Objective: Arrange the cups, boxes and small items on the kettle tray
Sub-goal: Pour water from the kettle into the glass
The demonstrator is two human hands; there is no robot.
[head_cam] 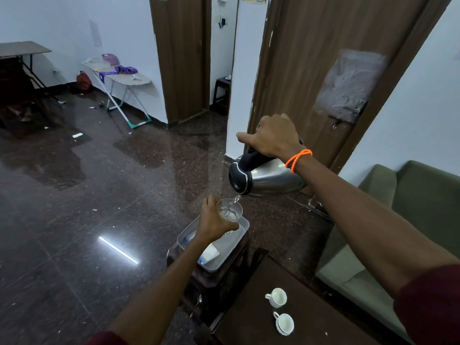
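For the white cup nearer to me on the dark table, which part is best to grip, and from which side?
Pinch the small loop handle of the nearer white cup, coming from the left and slightly behind. The cup stands upright with its handle pointing that way, and the second white cup stands apart, so the approach looks free. Both hands are busy now.

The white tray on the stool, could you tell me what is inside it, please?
Inside the tray lies a white packet. The left hand, holding a glass, covers the middle.

A dark stool (pixel 211 277) on the glossy floor (pixel 99 195) carries a white tray (pixel 224 255) holding a small white packet (pixel 210 252). Beside it, a brown table (pixel 261 319) bears two white cups (pixel 277 297) (pixel 284 323).
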